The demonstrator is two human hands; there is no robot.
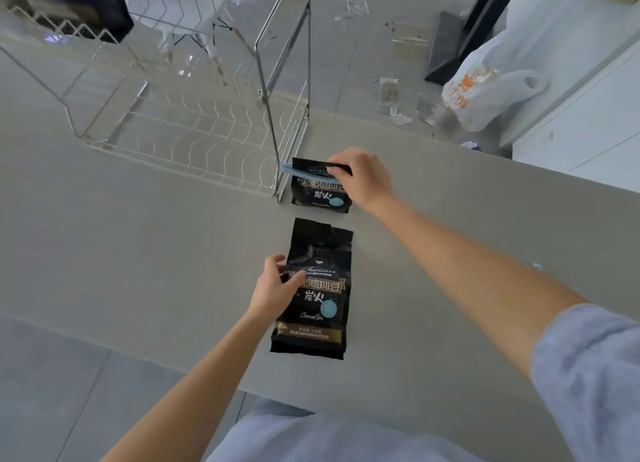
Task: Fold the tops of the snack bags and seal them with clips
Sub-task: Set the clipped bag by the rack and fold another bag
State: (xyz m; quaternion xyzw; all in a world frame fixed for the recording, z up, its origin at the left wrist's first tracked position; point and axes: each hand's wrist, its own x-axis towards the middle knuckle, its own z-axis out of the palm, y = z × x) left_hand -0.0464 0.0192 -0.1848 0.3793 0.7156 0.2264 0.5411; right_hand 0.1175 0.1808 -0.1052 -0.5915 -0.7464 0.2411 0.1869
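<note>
Wire dish rack (pixel 180 129) on the grey counter (pixel 104 240), far left. Left hand (pixel 277 290) grips the left edge of the near bag (pixel 313 288), thumb on its printed face, fingers curled round the side. Bag is black and glossy, gold and white lettering, teal round spot; it lies flat, long axis running away from the person, top end far, unfolded and crumpled. Just beyond it, apart, the far bag (pixel 320 190), same print, shorter, top folded down, beside the rack's corner post. A blue clip (pixel 301 171) lies crosswise over the fold, its end poking out left. Right hand (pixel 360 176) pinches that folded top at its right end. White plastic sack (pixel 491 87) on floor, far right.
</note>
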